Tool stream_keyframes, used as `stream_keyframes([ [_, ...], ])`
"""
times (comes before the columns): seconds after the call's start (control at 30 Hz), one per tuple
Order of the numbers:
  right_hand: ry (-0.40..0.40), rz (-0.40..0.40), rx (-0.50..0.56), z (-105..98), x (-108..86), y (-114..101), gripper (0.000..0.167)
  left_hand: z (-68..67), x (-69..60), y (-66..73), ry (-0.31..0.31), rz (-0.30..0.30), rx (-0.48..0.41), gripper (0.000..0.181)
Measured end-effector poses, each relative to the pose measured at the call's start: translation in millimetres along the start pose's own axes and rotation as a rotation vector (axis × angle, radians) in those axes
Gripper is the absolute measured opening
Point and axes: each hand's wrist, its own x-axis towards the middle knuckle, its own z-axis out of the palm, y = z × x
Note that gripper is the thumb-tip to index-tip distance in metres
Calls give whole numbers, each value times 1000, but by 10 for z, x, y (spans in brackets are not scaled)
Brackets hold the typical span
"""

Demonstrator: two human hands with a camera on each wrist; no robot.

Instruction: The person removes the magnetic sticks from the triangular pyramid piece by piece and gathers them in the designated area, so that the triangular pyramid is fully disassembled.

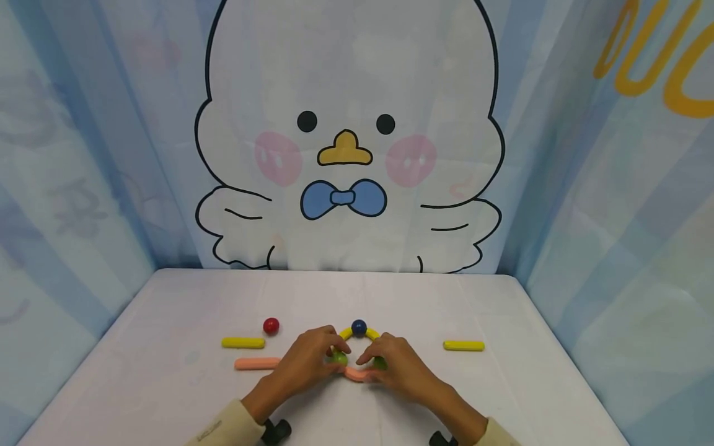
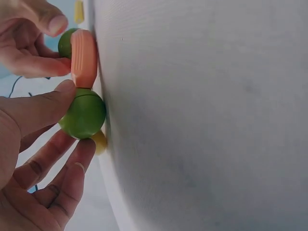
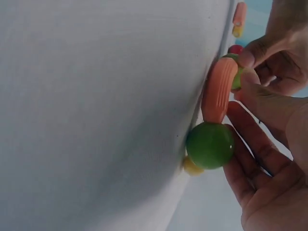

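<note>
Stick axis: the orange curved stick (image 1: 357, 375) lies crosswise between the left hand (image 1: 308, 354) and the right hand (image 1: 404, 368), its bow toward the person.
Stick ends: the left end meets the left green ball (image 2: 83, 115) at the left fingers; the right end meets the right green ball (image 3: 210, 146) at the right fingers.
Nearer hand: neither plainly; each has one end close by, the right thumb reaching inward over the stick.
Left fingers: pinching, thumb and fingertips on opposite sides of the left green ball.
Right fingers: partly spread, against the right green ball; whether the thumb makes it a pinch, I cannot tell.
Blue ball (image 1: 359, 327): beyond both sets of fingers, midway, with the left yellow curved stick (image 1: 346, 334) and right yellow curved stick (image 1: 372, 334) leading back toward them.
Outside the left fingers: straight orange stick (image 1: 256, 363), yellow stick (image 1: 243, 342), red ball (image 1: 271, 326).
Outside the right fingers: second yellow stick (image 1: 464, 345), well apart on the surface (image 1: 519, 396).
</note>
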Motion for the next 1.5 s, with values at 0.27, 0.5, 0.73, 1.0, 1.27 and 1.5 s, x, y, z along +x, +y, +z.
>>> stream_keyframes([
  [0.27,-45,1,-80,80,71,-21,20,18,5,10,-6,-12,2,25],
  [0.5,-68,4,-101,61,74,-20,21,30,11,5,-16,-23,-7,26],
  [0.73,-114,34,-66,22,68,-23,26,39,42,-3,-4,-39,14,24],
  [1.0,-5,17,-51,-11,9,13,25,29,33,3,31,-8,25,29],
  [1.27,169,267,-147,3,5,-17,16,28,40,7,37,-34,36,28],
  [1.5,168,363,-142,45,29,-28,16,27,46,8,28,-47,25,26],
])
